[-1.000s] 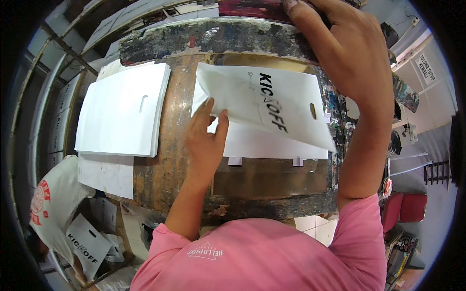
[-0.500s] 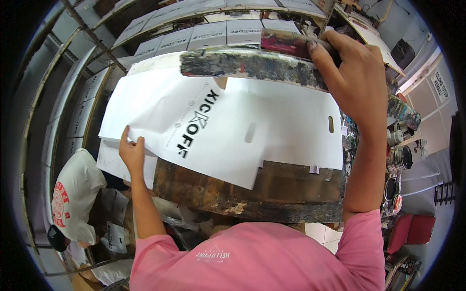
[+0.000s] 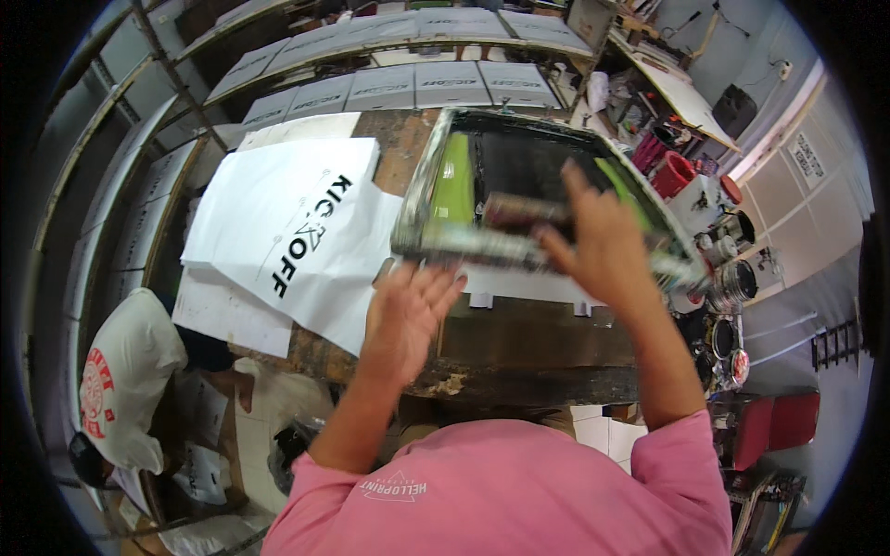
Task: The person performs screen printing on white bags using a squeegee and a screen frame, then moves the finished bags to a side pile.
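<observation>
Looking down past the pink shirt [image 3: 501, 491], I see a big, messy frame [image 3: 464, 243] with a black middle and green strips. It is over the worktop [image 3: 547, 343], straight in front of the person. A short brown-red bar [image 3: 522, 212] sits inside it, toward the near side. The bar's long way runs from left to right, dipping a bit to the right.

The right hand [image 3: 603, 243] is nearer, just beside the bar's right end. It is blurry, so I cannot tell if its grip is closed on the bar, on the frame's edge, or on nothing. The left hand [image 3: 408, 310] is at the frame's near left corner. Its grip is loose, fingers apart, with nothing in it that I can see. I cannot tell if the fingertips touch the frame.

A white sheet [image 3: 533, 289] peeks out under the near edge. To the left lies a white bag [image 3: 311, 232] with black print, one corner close to the left hand.
</observation>
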`<state>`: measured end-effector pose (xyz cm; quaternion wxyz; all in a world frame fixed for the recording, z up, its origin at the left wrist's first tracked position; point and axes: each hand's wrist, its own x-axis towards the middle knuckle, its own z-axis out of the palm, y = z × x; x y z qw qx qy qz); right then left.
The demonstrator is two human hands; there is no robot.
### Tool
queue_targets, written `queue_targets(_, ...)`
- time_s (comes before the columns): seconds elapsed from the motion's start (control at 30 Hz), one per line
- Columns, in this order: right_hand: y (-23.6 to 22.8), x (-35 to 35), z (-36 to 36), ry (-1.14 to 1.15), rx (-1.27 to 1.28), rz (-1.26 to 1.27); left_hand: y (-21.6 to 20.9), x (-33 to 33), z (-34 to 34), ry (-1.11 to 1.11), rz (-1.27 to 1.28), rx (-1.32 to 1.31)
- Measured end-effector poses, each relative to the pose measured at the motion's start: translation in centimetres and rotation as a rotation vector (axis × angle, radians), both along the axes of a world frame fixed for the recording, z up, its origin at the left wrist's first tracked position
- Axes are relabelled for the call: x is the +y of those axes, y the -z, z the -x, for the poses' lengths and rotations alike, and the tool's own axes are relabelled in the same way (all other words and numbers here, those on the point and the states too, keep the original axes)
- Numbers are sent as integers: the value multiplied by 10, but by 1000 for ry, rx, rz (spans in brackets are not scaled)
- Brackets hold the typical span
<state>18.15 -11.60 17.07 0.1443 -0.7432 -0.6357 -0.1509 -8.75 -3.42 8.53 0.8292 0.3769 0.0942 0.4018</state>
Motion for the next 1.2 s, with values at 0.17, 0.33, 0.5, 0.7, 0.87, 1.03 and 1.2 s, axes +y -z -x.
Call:
queue_targets(0.17, 74, -38, -9, -139, 210, 245, 77, -31, 4, -29, 313, 353)
queue_targets(0.33, 150, -50, 12, -98, 310, 285, 115, -22, 7, -8, 499, 515)
queue_targets(0.5, 170, -27, -2, -140, 259, 196, 123, -18, 10, 11, 492, 590)
queue_targets(0.7, 196, 98, -84, -110, 156, 96, 129, -26, 11, -98, 531, 705)
queue_targets(0.87, 207, 198, -173, -59, 82, -31, 124, -22, 1, -110, 484, 725)
queue_targets(1.03, 185, 219, -193, -113, 78, 102, 128, -24, -1, -208, 548, 752)
queue_targets(1.2, 143, 104, -121, -202, 299, 391, 132, -23, -3, -143, 455, 666)
